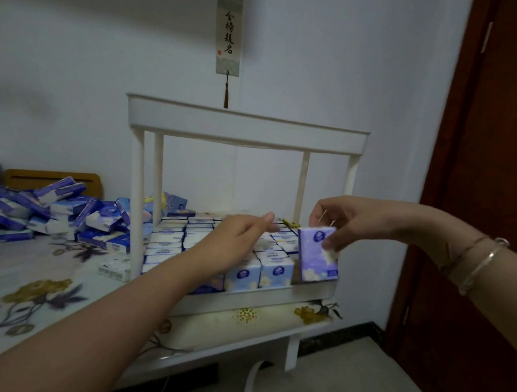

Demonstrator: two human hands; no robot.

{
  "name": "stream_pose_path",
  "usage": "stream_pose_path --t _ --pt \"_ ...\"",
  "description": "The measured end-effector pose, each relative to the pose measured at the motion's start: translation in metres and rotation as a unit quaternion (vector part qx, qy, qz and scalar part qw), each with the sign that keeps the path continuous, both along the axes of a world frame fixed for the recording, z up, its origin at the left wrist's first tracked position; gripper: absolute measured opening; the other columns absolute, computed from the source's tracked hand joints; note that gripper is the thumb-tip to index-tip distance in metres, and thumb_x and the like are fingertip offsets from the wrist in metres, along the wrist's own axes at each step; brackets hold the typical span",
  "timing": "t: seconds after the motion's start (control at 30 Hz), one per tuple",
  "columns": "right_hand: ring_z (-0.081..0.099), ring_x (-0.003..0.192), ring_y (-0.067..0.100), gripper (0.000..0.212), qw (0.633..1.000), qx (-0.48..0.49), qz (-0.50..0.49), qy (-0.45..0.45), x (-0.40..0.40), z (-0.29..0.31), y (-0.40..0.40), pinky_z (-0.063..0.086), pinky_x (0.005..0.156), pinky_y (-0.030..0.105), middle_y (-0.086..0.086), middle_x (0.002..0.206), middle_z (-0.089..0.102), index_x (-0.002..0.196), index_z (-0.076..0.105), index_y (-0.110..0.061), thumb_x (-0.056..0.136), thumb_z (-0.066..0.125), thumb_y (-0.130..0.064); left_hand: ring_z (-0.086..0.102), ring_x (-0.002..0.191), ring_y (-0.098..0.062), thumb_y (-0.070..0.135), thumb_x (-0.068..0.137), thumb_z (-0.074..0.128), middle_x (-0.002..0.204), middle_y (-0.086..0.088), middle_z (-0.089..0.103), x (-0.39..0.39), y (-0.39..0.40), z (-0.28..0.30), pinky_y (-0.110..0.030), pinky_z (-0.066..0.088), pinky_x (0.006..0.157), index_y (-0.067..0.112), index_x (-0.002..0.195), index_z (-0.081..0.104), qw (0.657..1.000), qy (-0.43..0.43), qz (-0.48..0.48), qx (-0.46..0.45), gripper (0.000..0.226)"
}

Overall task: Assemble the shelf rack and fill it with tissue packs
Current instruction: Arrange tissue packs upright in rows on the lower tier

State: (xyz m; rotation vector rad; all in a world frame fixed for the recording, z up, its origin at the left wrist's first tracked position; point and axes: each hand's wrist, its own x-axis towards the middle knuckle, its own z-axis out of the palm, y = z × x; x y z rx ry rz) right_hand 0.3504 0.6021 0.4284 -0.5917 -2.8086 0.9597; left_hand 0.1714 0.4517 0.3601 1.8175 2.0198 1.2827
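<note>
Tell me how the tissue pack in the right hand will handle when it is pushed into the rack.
The tissue pack is probably light: the right hand holds it by a fingertip grip. Its film wrapper looks glossy, so it may slip. It likely squashes a little, which would help it wedge into the corner gap of the rack.

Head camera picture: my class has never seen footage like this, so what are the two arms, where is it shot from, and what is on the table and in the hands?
The single picture comes from a camera worn on a person's head, looking down at their own bare arms. A white shelf rack stands on a flowered table, its lower tray packed with tissue packs. More loose packs lie piled to the left. The right hand holds one purple tissue pack at the tray's right end. The left hand reaches over the rows, holding nothing.
</note>
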Motion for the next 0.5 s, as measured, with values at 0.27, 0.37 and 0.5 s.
stream_pose_path --t 0.27,0.37,0.5 --pt "0.055 0.083 0.013 0.03 0.959 0.244 -0.063 0.132 -0.002 -0.054 -0.004 0.042 0.067 0.021 -0.008 0.093 0.06 0.089 0.047 -0.029 0.078 0.067 -0.009 0.046 0.126 0.001 0.051 0.097 0.04 0.139 0.015 0.052 -0.004 0.003 -0.015 -0.024 0.036 0.108 0.025 0.123 0.065 0.986 0.117 -0.02 -0.114 0.044" --pt "0.056 0.09 0.014 0.026 0.946 0.294 -0.053 0.123 -0.004 -0.075 -0.015 0.046 0.072 0.027 -0.002 0.118 0.058 0.106 0.051 -0.022 0.084 0.061 -0.015 0.046 0.126 0.002 0.048 0.097 0.041 0.141 0.015 0.05 -0.003 0.002 -0.015 -0.023 0.036 0.108 0.024 0.125 0.064 0.987 0.113 -0.019 -0.109 0.043" --pt "0.051 0.119 0.02 0.031 0.933 0.349 -0.035 0.077 -0.001 -0.09 -0.025 0.05 0.089 0.037 0.002 0.143 0.043 0.124 0.047 -0.021 0.094 0.051 -0.028 0.054 0.12 -0.002 0.054 0.096 0.041 0.133 0.014 0.058 -0.004 0.002 -0.015 -0.032 0.042 0.105 0.023 0.12 0.066 0.989 0.113 0.001 -0.1 0.046"
